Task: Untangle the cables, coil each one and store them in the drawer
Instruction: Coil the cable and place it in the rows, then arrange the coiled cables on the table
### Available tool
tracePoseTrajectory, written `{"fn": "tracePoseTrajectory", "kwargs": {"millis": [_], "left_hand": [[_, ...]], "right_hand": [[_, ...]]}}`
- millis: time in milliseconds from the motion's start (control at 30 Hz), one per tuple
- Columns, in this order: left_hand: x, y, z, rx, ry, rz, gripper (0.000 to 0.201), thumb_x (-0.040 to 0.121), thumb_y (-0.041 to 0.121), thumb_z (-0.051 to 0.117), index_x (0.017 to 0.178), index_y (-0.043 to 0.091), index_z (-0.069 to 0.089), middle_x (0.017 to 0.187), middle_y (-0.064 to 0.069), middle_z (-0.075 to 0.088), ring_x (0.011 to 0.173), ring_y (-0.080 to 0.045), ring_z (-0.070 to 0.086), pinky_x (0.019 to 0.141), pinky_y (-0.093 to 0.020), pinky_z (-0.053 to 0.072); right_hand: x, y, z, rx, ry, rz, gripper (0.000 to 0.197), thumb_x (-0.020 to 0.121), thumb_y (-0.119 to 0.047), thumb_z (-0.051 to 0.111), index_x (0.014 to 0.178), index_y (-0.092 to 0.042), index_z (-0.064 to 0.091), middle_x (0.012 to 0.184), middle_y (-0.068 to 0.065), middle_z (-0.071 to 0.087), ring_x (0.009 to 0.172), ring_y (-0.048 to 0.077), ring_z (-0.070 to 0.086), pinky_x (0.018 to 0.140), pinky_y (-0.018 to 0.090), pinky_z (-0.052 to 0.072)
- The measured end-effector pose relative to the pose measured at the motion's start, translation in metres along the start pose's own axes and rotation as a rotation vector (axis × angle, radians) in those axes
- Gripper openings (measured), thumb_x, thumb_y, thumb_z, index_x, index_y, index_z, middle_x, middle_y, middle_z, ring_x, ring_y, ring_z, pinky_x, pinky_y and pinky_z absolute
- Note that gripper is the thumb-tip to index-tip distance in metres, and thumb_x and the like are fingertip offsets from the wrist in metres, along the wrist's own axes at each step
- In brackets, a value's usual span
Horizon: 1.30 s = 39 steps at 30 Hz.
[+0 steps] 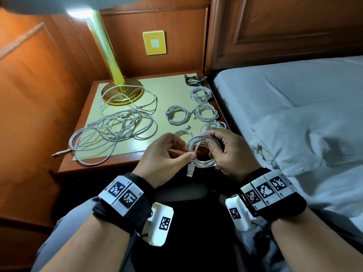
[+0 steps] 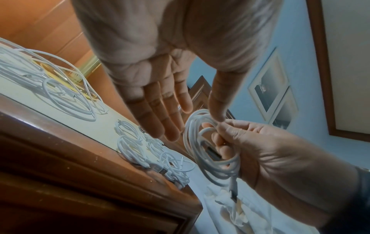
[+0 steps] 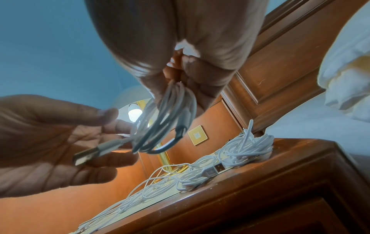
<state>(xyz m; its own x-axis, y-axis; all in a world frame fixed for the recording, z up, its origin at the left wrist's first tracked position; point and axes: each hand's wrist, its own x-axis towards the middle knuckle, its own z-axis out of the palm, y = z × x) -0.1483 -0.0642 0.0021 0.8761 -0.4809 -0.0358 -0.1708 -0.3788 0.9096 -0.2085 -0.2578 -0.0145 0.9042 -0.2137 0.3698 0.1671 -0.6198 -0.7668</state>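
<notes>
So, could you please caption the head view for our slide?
Both hands finish a white cable coil; tangled cables remain on the nightstand.

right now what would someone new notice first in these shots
Front and centre, both hands work a white coil off the nightstand's near edge: the right hand grips it and the left hand pinches its loose end. Behind them, a tangle of white cables sprawls over the left of the nightstand, by the brass lamp. Finished coils line its right side, beside the bed.

6 white coils (image 1: 177,115) on the nightstand, 1 dark coil (image 1: 193,80), 1 coil in hand (image 1: 202,150), 1 tangle (image 1: 114,130), 1 lamp (image 1: 110,55).
</notes>
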Motion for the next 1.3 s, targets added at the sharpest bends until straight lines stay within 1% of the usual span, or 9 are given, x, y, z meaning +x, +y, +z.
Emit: {"fn": "tracePoseTrajectory", "kwargs": {"millis": [167, 333, 400, 567, 667, 800, 933, 1067, 1300], "left_hand": [[-0.002, 0.007, 0.010, 0.046, -0.017, 0.010, 0.018, 0.082, 0.025, 0.082, 0.091, 0.016, 0.070, 0.083, 0.001, 0.076, 0.070, -0.003, 0.067, 0.064, -0.011, 0.047], [0.002, 0.003, 0.008, -0.087, -0.012, -0.103, 0.011, 0.083, 0.019, 0.080, 0.084, 0.011, 0.072, 0.076, -0.005, 0.075, 0.062, -0.011, 0.063, 0.066, -0.029, 0.050], [0.003, 0.003, 0.005, -0.150, 0.003, -0.127, 0.014, 0.083, 0.017, 0.080, 0.087, 0.007, 0.073, 0.079, -0.009, 0.076, 0.066, -0.015, 0.067, 0.065, -0.030, 0.053], [0.018, 0.006, -0.015, -0.343, 0.091, -0.216, 0.021, 0.081, 0.015, 0.081, 0.089, -0.003, 0.073, 0.087, -0.019, 0.075, 0.072, -0.022, 0.070, 0.063, -0.027, 0.058], [0.053, 0.009, -0.037, -0.365, 0.126, -0.242, 0.022, 0.082, 0.014, 0.079, 0.089, -0.006, 0.073, 0.081, -0.019, 0.073, 0.069, -0.023, 0.067, 0.063, -0.026, 0.059], [0.133, 0.009, -0.061, -0.296, 0.146, -0.308, 0.033, 0.079, 0.017, 0.082, 0.091, -0.012, 0.070, 0.086, -0.024, 0.073, 0.069, -0.024, 0.068, 0.057, -0.021, 0.056], [0.211, 0.014, -0.061, -0.336, 0.157, -0.384, 0.016, 0.079, 0.002, 0.080, 0.075, -0.005, 0.066, 0.073, -0.017, 0.071, 0.059, -0.022, 0.066, 0.055, -0.026, 0.060], [0.266, 0.005, -0.051, -0.294, 0.145, -0.455, 0.018, 0.084, -0.005, 0.074, 0.070, -0.002, 0.063, 0.070, -0.017, 0.069, 0.062, -0.022, 0.066, 0.060, -0.030, 0.061], [0.320, -0.023, -0.048, -0.071, 0.135, -0.570, 0.022, 0.084, 0.002, 0.077, 0.068, -0.005, 0.065, 0.056, -0.012, 0.067, 0.051, -0.021, 0.065, 0.059, -0.034, 0.061]], "right_hand": [[-0.001, -0.002, 0.003, 0.097, -0.057, 0.017, 0.018, 0.097, -0.012, 0.062, 0.113, -0.009, 0.070, 0.102, 0.000, 0.067, 0.067, 0.005, 0.066, 0.068, 0.011, 0.049], [0.001, 0.001, 0.004, 0.155, -0.114, 0.120, 0.022, 0.094, -0.020, 0.067, 0.115, -0.015, 0.071, 0.105, -0.005, 0.071, 0.086, 0.005, 0.071, 0.081, 0.017, 0.054], [0.001, 0.003, 0.004, 0.188, -0.139, 0.179, 0.026, 0.093, -0.028, 0.069, 0.119, -0.023, 0.069, 0.109, -0.011, 0.071, 0.095, 0.003, 0.070, 0.088, 0.021, 0.054], [0.006, 0.007, 0.006, 0.239, -0.162, 0.363, 0.047, 0.090, -0.045, 0.065, 0.134, -0.028, 0.058, 0.110, -0.005, 0.065, 0.090, 0.008, 0.072, 0.085, 0.031, 0.059], [0.018, 0.006, 0.004, 0.181, -0.126, 0.361, 0.030, 0.094, -0.039, 0.064, 0.123, -0.030, 0.064, 0.103, -0.009, 0.069, 0.082, 0.006, 0.072, 0.081, 0.034, 0.059], [0.060, -0.008, -0.003, 0.296, -0.051, 0.366, 0.014, 0.095, -0.031, 0.064, 0.109, -0.028, 0.067, 0.088, 0.001, 0.072, 0.072, 0.010, 0.071, 0.068, 0.035, 0.060], [0.111, -0.004, -0.011, 0.495, 0.103, 0.422, 0.014, 0.099, -0.019, 0.058, 0.108, -0.012, 0.067, 0.081, 0.006, 0.068, 0.065, 0.015, 0.062, 0.057, 0.033, 0.052], [0.140, 0.014, 0.004, 0.528, 0.224, 0.473, 0.011, 0.099, -0.014, 0.057, 0.101, -0.008, 0.067, 0.074, 0.005, 0.064, 0.054, 0.008, 0.057, 0.047, 0.025, 0.047], [0.161, 0.025, 0.030, 0.534, 0.183, 0.459, 0.009, 0.098, -0.017, 0.058, 0.096, -0.016, 0.067, 0.071, -0.001, 0.063, 0.056, 0.008, 0.059, 0.051, 0.029, 0.049]]}}
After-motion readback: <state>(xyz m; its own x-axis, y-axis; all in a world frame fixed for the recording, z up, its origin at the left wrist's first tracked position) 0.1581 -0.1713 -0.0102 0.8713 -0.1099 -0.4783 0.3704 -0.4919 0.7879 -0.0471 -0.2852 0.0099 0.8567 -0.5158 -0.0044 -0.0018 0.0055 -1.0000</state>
